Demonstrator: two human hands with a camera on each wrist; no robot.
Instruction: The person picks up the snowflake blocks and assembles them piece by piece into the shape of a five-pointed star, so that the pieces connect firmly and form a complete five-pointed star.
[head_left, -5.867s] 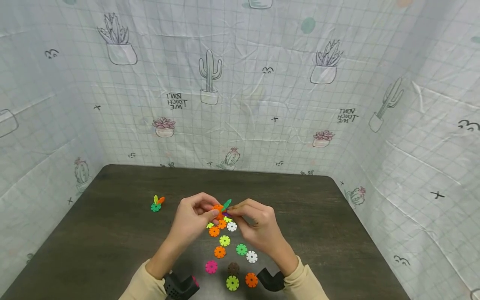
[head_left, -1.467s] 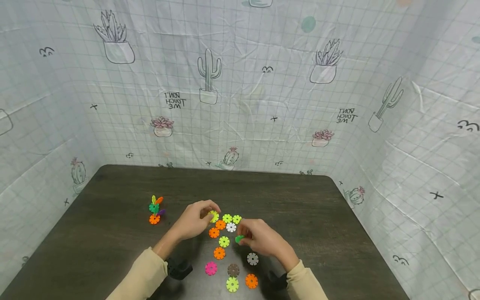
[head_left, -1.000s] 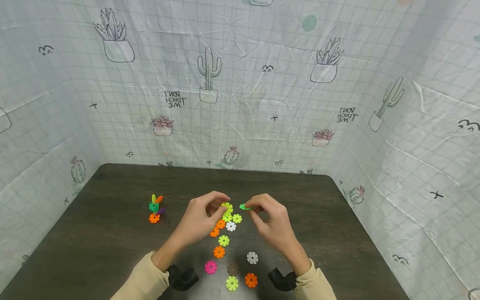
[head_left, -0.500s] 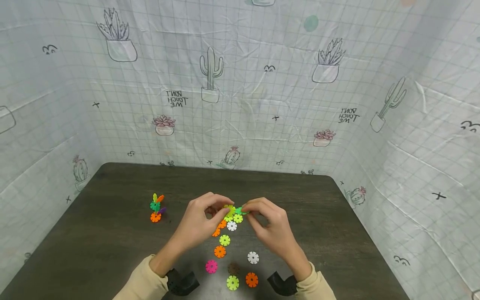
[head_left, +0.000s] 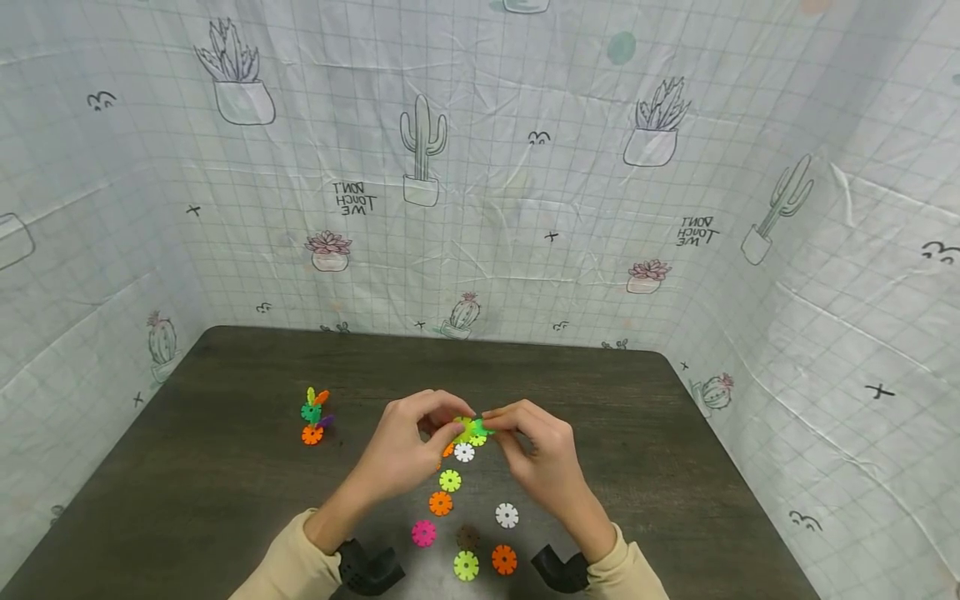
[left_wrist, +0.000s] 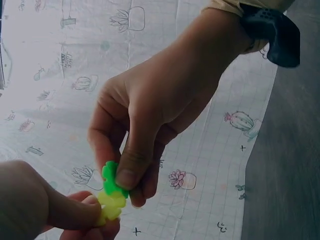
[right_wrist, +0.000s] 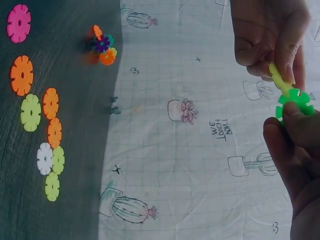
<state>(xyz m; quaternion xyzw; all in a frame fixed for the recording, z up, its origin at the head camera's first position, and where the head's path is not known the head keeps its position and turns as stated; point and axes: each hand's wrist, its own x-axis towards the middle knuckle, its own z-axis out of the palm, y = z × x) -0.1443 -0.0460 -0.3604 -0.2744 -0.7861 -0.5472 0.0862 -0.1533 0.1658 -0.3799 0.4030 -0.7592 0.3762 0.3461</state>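
My left hand (head_left: 401, 446) pinches a yellow notched plastic disc (left_wrist: 111, 202) between thumb and fingers. Facing it, my right hand (head_left: 542, 446) pinches a green notched disc (right_wrist: 301, 96) by its edge. In both wrist views the discs meet at their rims, set at an angle to each other, raised above the table. A small build of joined discs (head_left: 311, 412), in green, orange, yellow and purple, stands on the table to the left.
Loose flat discs lie below the hands: white (head_left: 506, 515), pink (head_left: 423, 533), brown (head_left: 468, 536), orange (head_left: 504, 559) and several yellow ones (head_left: 466, 566). Printed cloth (head_left: 495, 208) hangs behind and beside the dark table (head_left: 225, 467).
An orange disc piece held earlier now stands with the build at left. Afterwards the hands picked up a yellow and a green disc from the table and brought them together.
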